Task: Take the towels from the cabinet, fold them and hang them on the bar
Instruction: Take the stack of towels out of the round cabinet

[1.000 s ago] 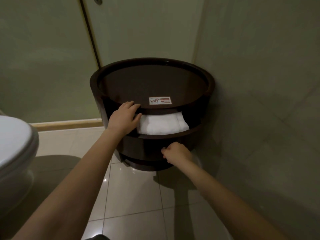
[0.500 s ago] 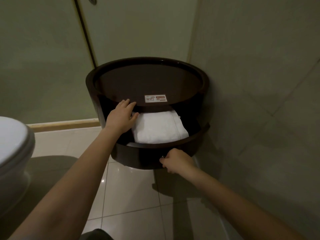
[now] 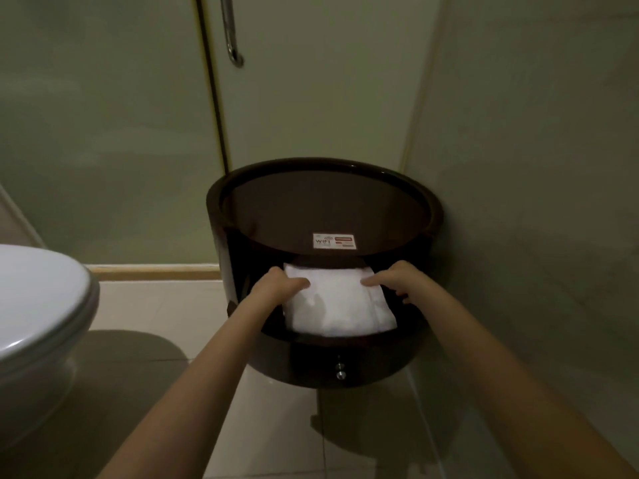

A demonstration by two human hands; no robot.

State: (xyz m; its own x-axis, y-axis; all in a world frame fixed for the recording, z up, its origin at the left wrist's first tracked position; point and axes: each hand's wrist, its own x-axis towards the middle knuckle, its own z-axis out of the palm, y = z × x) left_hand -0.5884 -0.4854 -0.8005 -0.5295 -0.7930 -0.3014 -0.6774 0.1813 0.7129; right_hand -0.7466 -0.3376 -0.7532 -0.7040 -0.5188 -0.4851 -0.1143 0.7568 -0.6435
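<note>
A folded white towel [image 3: 340, 307] lies in the pulled-out drawer [image 3: 373, 361] of a round dark cabinet [image 3: 325, 167] in the corner. My left hand [image 3: 276, 288] grips the towel's left edge, thumb on top and fingers hidden down its side. On the towel's right edge my right hand [image 3: 397, 281] holds on with its thumb laid on top and its fingers curled beside the cloth. The towel rests on the drawer floor. No towel bar is in view.
A small metal knob [image 3: 340, 375] sits on the drawer front. A WiFi sticker [image 3: 334, 240] is on the cabinet top. A white toilet [image 3: 38, 305] stands at the left. Behind the cabinet are a glass door with a metal handle [image 3: 231, 36] and, close on the right, a wall [image 3: 536, 202].
The drawer has slid further out. My right hand let go of the knob and rose to the towel's right edge. My left hand shifted from the cabinet's left side onto the towel.
</note>
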